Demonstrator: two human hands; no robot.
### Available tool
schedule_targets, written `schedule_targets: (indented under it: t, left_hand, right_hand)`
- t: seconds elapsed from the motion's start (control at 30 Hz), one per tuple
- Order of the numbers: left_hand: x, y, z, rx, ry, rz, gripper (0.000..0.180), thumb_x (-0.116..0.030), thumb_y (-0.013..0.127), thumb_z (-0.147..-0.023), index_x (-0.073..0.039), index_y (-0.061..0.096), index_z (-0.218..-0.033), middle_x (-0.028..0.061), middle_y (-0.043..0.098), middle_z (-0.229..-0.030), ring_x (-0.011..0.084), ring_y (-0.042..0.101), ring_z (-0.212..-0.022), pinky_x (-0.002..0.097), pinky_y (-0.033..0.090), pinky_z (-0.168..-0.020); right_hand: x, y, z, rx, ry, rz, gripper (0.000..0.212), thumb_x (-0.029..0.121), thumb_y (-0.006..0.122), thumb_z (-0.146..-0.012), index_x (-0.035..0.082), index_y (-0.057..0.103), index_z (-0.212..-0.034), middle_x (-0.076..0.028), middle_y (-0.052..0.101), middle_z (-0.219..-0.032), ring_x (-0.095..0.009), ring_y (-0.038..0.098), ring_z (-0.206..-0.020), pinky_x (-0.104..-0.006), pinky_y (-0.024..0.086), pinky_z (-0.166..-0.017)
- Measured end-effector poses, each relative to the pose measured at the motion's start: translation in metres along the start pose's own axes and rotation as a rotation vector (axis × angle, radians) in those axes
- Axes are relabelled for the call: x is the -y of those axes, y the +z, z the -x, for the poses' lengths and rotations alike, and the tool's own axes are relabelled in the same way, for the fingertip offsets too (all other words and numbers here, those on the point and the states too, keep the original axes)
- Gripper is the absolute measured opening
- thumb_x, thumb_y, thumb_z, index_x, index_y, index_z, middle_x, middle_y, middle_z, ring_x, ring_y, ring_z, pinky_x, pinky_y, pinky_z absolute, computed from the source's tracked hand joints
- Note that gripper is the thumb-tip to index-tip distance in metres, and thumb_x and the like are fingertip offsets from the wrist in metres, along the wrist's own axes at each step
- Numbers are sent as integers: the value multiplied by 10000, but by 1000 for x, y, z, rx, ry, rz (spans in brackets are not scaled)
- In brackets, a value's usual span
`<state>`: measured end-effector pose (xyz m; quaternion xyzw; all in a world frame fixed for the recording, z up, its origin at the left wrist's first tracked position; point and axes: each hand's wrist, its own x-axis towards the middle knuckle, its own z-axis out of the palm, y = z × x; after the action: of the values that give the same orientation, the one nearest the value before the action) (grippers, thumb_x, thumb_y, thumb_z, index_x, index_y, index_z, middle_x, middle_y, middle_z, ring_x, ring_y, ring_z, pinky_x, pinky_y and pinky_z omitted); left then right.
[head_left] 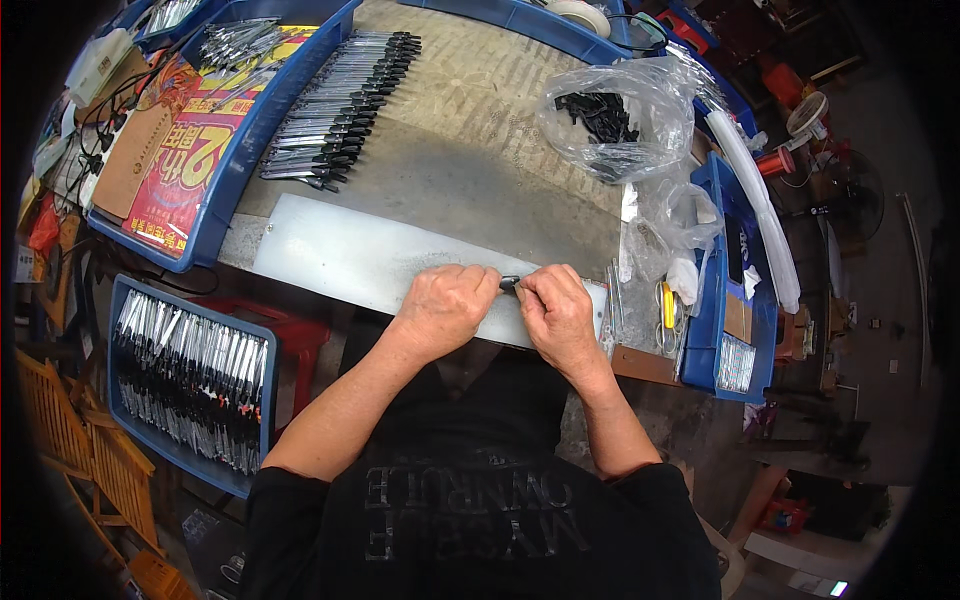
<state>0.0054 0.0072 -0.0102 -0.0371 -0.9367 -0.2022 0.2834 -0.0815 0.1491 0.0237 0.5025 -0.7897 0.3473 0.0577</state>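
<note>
Just small dark piece (510, 283) between both hands' fingers (492, 283).

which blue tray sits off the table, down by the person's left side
The blue tray packed with rows of silver-and-black pieces, beside the left forearm; the other blue trays rest up on the tabletop.

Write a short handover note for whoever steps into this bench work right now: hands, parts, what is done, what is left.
Left hand and right hand pinch one small dark part between their fingertips, over the metal sheet at the bench edge.
Done, by the look of it: a row of black-tipped clear pieces on the bench, and a full blue tray at lower left.
Probably left: loose black parts in the clear plastic bag.
Yellow-handled scissors lie to the right.
</note>
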Motion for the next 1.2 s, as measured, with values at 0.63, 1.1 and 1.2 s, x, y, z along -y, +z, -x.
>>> schedule_targets:
  t: [0.63,1.1,1.2]
  left_hand:
    - [-2,-1,-2,21,10,-30,128,-137,613,-743,-43,538,-785,60,495,-593,202,561,-547,321,454,-478]
    - [-1,-4,-3,14,-60,43,143,-147,626,-751,-38,563,-818,60,532,-615,208,571,-547,324,456,-477]
    - [-2,-4,-4,2,-59,45,139,-152,626,-753,-41,561,-809,59,528,-609,210,568,-542,323,453,-474]
  right_hand:
    - [4,-12,-14,186,307,31,127,78,646,-717,8,541,-728,-136,551,-715,-312,535,-714,-397,428,-655]
    - [-6,-21,-9,193,379,-167,253,132,698,-723,-7,563,-884,-94,568,-788,-187,542,-684,-307,455,-624]
    - [-8,-20,-8,181,344,-221,251,154,669,-751,-9,592,-925,-120,581,-788,-240,560,-697,-337,453,-631]
